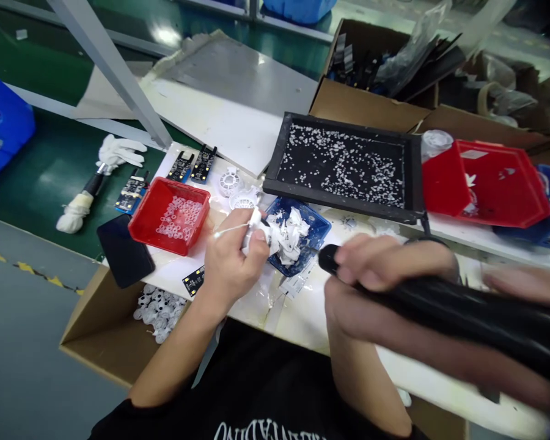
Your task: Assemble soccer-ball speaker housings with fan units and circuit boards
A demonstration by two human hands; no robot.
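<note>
One white glove (119, 153) lies limp on the green bench (59, 146), past the left end of the white tabletop (302, 318). By the tabletop's left corner, a flat, dark slab like a phone (124, 250) pokes out over the edge. Just beside it sits a red box (151, 238), hard and smooth like plastic, with small see-through rings (181, 217) inside.

Next comes the left hand (231, 269), above the middle of the tabletop. Its fingers are curled tight around a small white part (266, 231), with the thumb pressed on it. A thin white string or wire sticks out to the left.

Just past this hand is a blue tray (319, 227) full of crumpled, soft-looking white scraps (293, 235). Behind it, toward the far edge, a black tray (343, 201) is dotted with tiny pale bits.

To the right, the blurry right hand (376, 263) is closed around a long, round black tool (440, 299). Its long way runs right to left, so its thin tip points toward the white part, not touching it.
</note>
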